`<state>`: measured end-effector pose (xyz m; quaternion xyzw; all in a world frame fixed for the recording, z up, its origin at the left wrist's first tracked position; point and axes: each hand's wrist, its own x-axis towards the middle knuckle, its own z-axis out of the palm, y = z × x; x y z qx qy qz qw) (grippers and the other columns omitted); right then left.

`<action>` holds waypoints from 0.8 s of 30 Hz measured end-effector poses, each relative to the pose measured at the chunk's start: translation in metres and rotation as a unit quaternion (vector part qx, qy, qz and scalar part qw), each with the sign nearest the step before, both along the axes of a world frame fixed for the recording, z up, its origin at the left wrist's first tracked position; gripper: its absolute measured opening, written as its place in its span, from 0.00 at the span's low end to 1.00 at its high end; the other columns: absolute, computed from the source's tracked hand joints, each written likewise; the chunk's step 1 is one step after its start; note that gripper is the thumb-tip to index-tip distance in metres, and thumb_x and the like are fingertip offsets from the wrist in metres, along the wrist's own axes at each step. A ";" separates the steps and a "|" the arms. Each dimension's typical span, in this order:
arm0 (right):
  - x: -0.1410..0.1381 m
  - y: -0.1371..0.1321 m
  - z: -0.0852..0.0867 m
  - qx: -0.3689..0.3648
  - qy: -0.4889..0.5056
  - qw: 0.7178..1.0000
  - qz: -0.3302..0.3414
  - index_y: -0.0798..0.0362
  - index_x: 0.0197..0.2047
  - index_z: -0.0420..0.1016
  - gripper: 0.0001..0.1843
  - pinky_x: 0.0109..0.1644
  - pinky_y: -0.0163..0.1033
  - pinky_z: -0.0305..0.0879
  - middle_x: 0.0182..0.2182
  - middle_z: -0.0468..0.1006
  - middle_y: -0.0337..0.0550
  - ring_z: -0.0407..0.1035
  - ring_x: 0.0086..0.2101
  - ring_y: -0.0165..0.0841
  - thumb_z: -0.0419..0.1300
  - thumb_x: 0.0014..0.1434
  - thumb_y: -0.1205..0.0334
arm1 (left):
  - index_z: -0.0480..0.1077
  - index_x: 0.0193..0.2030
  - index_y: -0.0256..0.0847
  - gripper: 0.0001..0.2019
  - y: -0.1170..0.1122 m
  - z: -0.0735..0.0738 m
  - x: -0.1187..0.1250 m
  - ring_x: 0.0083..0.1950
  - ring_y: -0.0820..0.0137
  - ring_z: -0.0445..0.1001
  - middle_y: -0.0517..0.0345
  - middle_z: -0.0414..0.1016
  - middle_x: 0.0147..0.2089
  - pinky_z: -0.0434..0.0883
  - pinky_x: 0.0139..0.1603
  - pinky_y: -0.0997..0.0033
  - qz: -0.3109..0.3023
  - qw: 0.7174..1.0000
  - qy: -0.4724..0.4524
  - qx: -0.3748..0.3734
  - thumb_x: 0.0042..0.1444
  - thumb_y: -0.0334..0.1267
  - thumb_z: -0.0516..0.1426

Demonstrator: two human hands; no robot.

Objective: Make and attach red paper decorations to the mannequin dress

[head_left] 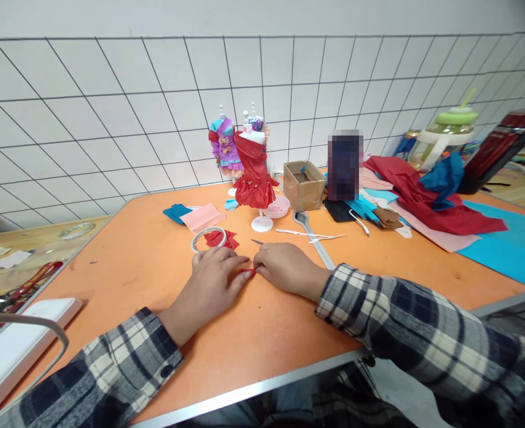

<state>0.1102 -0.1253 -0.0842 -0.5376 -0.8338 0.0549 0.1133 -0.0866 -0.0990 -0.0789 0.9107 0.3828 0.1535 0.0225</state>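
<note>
My left hand (215, 280) rests low over the orange table, its thumb and fingers closed on a small red paper piece (248, 271). Meeting it from the other side, my right hand (284, 266) pinches the same piece at its fingertips. A thin pointed metal tip (257, 242) sticks out past the right hand's knuckles; the rest of that tool is hidden. Just beyond the left hand lies a roll of tape (195, 241) with red paper scraps (230, 239) beside it. Behind stands a small dress form in a red paper dress (252, 169).
Another dress form in purple (226, 145) stands behind. A cardboard box (304, 187), a pink bowl (277, 207) and a propped phone (345, 166) sit at the back. Red paper (440, 202) and a dark tumbler (498, 154) lie right. A white box-shaped object (25, 339) is at left.
</note>
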 end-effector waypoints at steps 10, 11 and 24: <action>0.006 -0.006 0.014 0.084 -0.057 0.991 0.088 0.54 0.44 0.74 0.14 0.29 0.37 0.48 0.40 0.74 0.45 0.67 0.34 0.31 0.47 0.70 0.64 | 0.72 0.24 0.41 0.19 0.018 -0.001 -0.010 0.36 0.66 0.72 0.57 0.76 0.31 0.70 0.40 0.66 0.005 0.956 -0.179 -0.232 0.59 0.50 0.53; 0.006 -0.006 0.014 0.088 -0.060 0.991 0.087 0.54 0.44 0.73 0.14 0.29 0.37 0.47 0.40 0.74 0.45 0.67 0.34 0.30 0.47 0.70 0.64 | 0.72 0.24 0.41 0.19 0.019 0.000 -0.010 0.35 0.66 0.72 0.57 0.76 0.31 0.70 0.40 0.66 0.003 0.950 -0.189 -0.250 0.59 0.50 0.53; 0.003 -0.012 0.016 0.113 -0.066 0.987 0.096 0.56 0.44 0.73 0.11 0.32 0.37 0.54 0.40 0.74 0.48 0.69 0.37 0.34 0.50 0.68 0.65 | 0.78 0.44 0.51 0.12 0.001 0.005 -0.006 0.62 0.50 0.63 0.51 0.73 0.56 0.58 0.56 0.44 -0.002 0.996 -0.063 0.070 0.57 0.49 0.58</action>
